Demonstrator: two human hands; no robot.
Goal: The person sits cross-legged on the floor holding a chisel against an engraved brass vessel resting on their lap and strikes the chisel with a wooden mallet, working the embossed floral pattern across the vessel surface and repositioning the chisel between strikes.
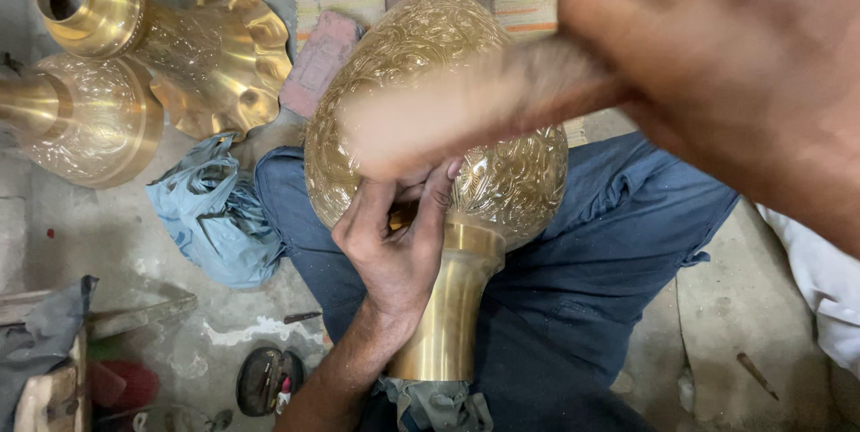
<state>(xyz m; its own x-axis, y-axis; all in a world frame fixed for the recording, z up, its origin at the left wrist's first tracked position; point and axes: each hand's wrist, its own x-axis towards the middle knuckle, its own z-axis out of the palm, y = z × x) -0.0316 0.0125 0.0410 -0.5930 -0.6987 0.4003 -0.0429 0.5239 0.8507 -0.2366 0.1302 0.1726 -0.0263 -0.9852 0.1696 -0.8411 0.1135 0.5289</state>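
Brass vase [430,82] lies across your lap, left hand [394,244] pinching something at its neck, right hand [726,64] clenching a blurred tool above it.

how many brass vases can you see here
3. One large engraved brass vase lies across the lap, steadied by the left hand. Two more vases lie on the floor at upper left: one with a ruffled rim, one below it, cropped by the frame edge.

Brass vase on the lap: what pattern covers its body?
Engraved floral scrollwork on the brass vase, golden; head view.
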